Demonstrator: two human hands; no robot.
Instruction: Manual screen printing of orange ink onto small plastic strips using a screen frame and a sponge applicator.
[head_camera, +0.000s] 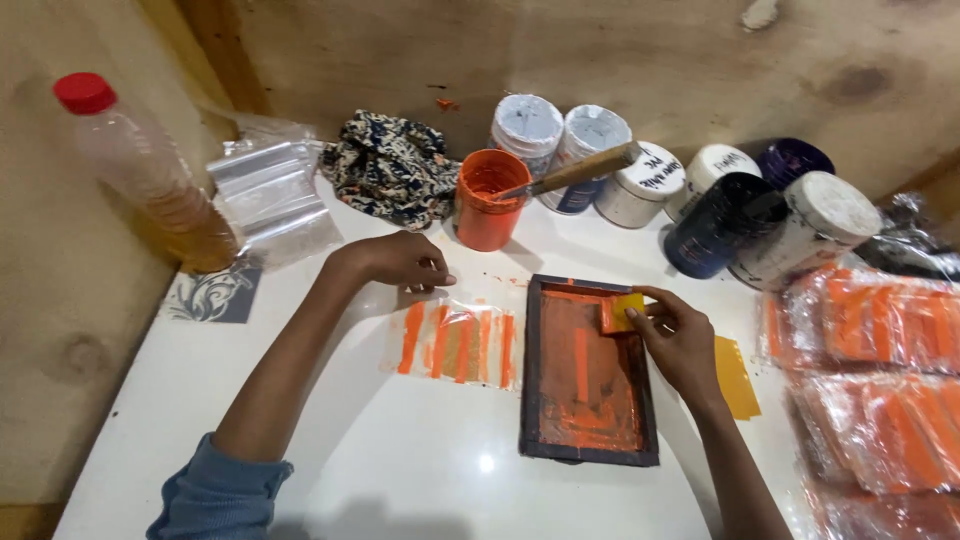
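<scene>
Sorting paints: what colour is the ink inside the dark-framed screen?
Orange, coating the framed screen; the right hand presses a yellow scraper into it. Head view.

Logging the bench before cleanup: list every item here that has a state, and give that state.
Orange paint jar: open, stick standing in it.
White-lidded jars: closed.
Bottle: capped, tilted.
Screen frame: flat, smeared orange.
Yellow scraper: pinched by right hand.
Clear pouch: orange-striped, pinned by left hand.

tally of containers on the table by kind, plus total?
Lidded paint jars: 7, from the white-lidded jar to the dark jar
Open orange pot with stick: 1
Red-capped bottle: 1
Total: 9
</scene>
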